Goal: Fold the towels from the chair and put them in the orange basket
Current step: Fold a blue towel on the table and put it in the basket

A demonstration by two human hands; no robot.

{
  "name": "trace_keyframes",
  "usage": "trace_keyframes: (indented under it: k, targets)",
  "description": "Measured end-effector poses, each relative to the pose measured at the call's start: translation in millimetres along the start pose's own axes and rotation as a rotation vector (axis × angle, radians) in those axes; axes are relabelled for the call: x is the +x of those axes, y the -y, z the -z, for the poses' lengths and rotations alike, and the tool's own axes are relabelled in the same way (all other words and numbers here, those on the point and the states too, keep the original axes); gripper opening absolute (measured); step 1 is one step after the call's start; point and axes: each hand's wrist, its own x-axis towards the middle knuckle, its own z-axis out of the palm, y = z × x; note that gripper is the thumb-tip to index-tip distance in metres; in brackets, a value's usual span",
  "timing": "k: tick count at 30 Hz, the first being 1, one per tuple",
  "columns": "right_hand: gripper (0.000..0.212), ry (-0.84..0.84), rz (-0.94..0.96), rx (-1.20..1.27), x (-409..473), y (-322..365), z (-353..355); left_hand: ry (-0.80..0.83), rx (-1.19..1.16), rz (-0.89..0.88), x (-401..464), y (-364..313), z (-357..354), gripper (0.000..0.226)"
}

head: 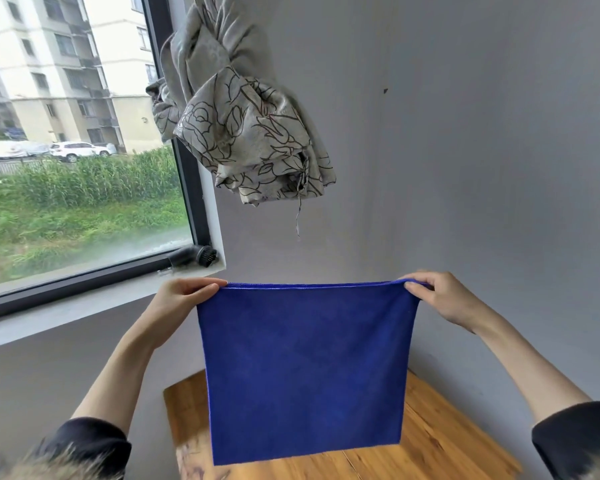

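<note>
1. We hold a square blue microfibre towel [305,368] stretched out in the air, hanging flat over the wooden bench [440,441].
2. Our left hand [184,297] pinches its top left corner; our right hand [437,299] pinches the top right.
3. The towel hides the middle of the bench from us.
4. Beyond, a black round brush [196,256] lies on the grey windowsill [94,306].
5. Above hangs a knotted, flower-patterned grey curtain [243,126] beside the window [80,140].
</note>
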Motion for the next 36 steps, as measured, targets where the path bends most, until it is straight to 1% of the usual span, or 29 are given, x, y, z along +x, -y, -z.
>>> trace_keyframes:
  k: [2, 4, 5, 7, 9, 13, 15, 17, 18, 20, 21, 22, 27, 32, 35, 36]
  targets:
    - [0.017, -0.051, -0.019, 0.129, 0.8, -2.3, -2.0, -0.052, 0.004, -0.025, -0.3, 2.1, 0.5, 0.02]
    - [0.009, -0.126, -0.054, 0.341, 0.9, -5.2, -4.5, -0.09, -0.002, -0.046, 0.2, 3.7, 1.4, 0.017]
    - [0.008, -0.134, -0.062, 0.441, 0.3, -5.8, -5.8, -0.104, -0.003, -0.057, 0.4, 4.1, 1.9, 0.017]
    - [0.02, -0.105, -0.068, 0.58, 0.2, -7.4, -7.2, -0.128, -0.003, -0.073, 2.1, 4.7, 3.2, 0.016]
    - [0.022, -0.07, -0.058, 0.647, -0.2, -4.9, -8.0, -0.149, -0.005, -0.079, 4.7, 4.7, 4.6, 0.016]
    - [0.029, -0.084, -0.043, 0.71, 2.0, -0.2, -8.7, -0.175, -0.016, -0.084, 8.8, 3.8, 5.3, 0.015]
    - [0.023, -0.121, -0.039, 0.696, 4.5, -0.8, -8.9, -0.188, -0.028, -0.086, 9.2, 3.7, 4.4, 0.015]
    - [0.011, -0.149, -0.035, 0.691, 5.6, -2.8, -7.4, -0.201, -0.035, -0.087, 8.8, 3.1, 3.4, 0.014]
    - [0.018, -0.15, -0.023, 0.696, 5.2, -3.5, -6.4, -0.207, -0.038, -0.091, 9.0, 2.8, 3.1, 0.014]
    - [0.052, -0.163, -0.018, 0.703, 5.5, -6.4, -4.3, -0.212, -0.039, -0.095, 9.0, 1.8, 2.9, 0.013]
    - [0.063, -0.178, -0.018, 0.715, 6.0, -7.4, -4.2, -0.21, -0.038, -0.095, 8.9, 1.1, 2.9, 0.013]
    - [0.067, -0.184, -0.013, 0.731, 6.7, -8.0, -4.2, -0.204, -0.036, -0.093, 8.9, 1.1, 3.1, 0.013]
    - [0.069, -0.22, -0.004, 0.828, 11.7, -7.4, -7.5, -0.156, -0.024, -0.076, 8.7, 7.2, 6.1, 0.017]
    - [0.071, -0.235, -0.025, 0.827, 13.5, -5.9, -9.7, -0.134, -0.029, -0.09, 6.3, 9.7, 5.2, 0.017]
    - [0.065, -0.266, -0.013, 0.767, 13.1, -10.3, -11.2, -0.137, -0.022, -0.105, 4.0, 10.9, 3.5, 0.018]
    - [0.058, -0.27, -0.014, 0.716, 12.8, -12.0, -11.8, -0.14, -0.023, -0.103, 2.9, 12.0, 3.7, 0.017]
